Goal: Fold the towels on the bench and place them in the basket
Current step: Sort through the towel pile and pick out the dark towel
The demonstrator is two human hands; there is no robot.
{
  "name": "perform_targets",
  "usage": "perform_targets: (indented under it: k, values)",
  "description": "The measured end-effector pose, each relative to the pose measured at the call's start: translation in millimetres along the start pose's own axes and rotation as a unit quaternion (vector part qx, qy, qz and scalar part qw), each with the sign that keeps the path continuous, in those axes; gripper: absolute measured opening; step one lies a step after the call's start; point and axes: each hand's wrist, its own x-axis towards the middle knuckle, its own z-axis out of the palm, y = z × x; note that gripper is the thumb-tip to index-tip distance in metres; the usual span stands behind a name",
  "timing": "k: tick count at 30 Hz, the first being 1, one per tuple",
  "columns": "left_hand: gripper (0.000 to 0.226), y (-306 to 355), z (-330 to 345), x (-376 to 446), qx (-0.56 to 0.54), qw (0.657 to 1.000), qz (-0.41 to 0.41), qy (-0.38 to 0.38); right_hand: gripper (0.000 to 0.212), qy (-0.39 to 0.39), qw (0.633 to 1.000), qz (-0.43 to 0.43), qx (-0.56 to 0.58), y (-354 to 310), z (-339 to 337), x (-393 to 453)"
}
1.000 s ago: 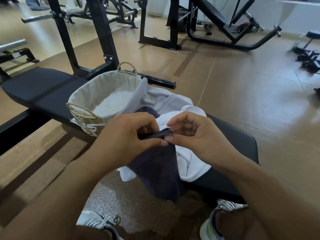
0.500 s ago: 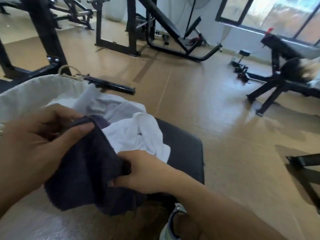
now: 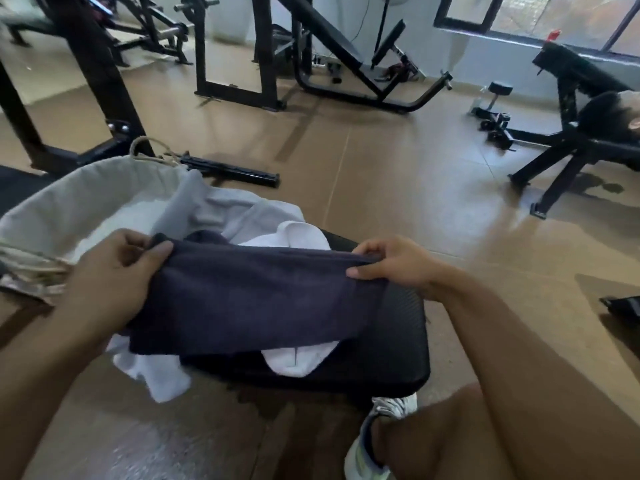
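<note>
At far left, on the black padded bench (image 3: 391,344): round woven basket with pale cloth lining (image 3: 69,206), just beside the towel heap. Left hand (image 3: 114,271) pinching one top corner of the dark navy terry towel (image 3: 252,299), thumb over the edge. Navy towel stretched flat above the bench, over crumpled white towels (image 3: 294,358); a light grey towel (image 3: 225,213) behind, draped against the basket rim. Right hand (image 3: 394,263) pinching the opposite corner. Below the bench's right end, a white sneaker (image 3: 367,455).
</note>
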Motion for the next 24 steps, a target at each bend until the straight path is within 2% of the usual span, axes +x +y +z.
perform_targets:
  k: [2,3,6,10,14,17,24]
  values:
    - [0.025,7.8,5.0,-5.5,0.032,0.999,0.034,0.009,0.015,0.063,0.998,0.006,0.02,8.4,2.1,8.3]
    - [0.023,3.3,4.0,-3.5,0.034,0.999,0.018,0.005,0.015,0.076,0.996,0.007,0.04,10.5,3.8,10.8]
    - [0.015,-1.9,4.7,-0.4,0.0,1.0,-0.017,0.005,0.013,0.09,0.989,-0.003,0.119,11.1,5.5,13.5]
    - [0.021,-3.6,-1.8,0.4,-0.044,0.997,-0.047,-0.037,0.004,0.079,0.983,-0.034,0.165,8.0,6.8,14.3]
    - [0.021,-4.2,-3.2,-1.0,-0.102,0.99,-0.083,-0.05,0.011,0.069,0.984,-0.049,0.159,8.3,6.7,14.9]
    - [0.019,-5.4,-4.4,-1.5,-0.103,0.988,-0.097,-0.068,0.019,0.075,0.986,-0.045,0.145,12.0,8.2,17.7]
    - [0.017,-5.6,-7.0,-3.4,-0.115,0.986,-0.092,-0.082,0.007,0.081,0.993,-0.032,0.085,19.1,10.9,27.5]
